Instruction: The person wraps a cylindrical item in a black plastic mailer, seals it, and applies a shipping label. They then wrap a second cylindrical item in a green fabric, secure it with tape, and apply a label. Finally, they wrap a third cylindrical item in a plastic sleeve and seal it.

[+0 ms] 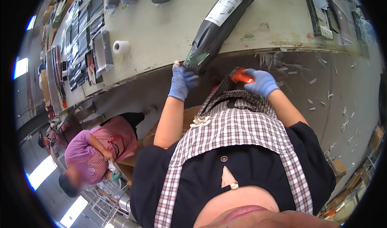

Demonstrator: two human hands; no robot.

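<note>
A long package wrapped in black plastic (211,34) lies slantwise on the pale table, its near end sticking out past the edge. It bears a white printed label (223,9) and a strip of clear, greenish tape near that end. My left hand (181,82), in a blue glove with a bare thumb tip, is right at the package's near end. Its fingers are blurred, so their hold on the plastic cannot be made out. Gloved in blue too, my right hand (262,82) grips a red handheld tool (242,75) with a dark front, just above my checked apron.
A white roll (121,47) stands on the table (157,31) beside a clear-wrapped box (102,51) and several black packages (79,40). More long items (320,16) lie at the right. Paper scraps (313,81) litter the floor. A co-worker (99,155) stands at the left.
</note>
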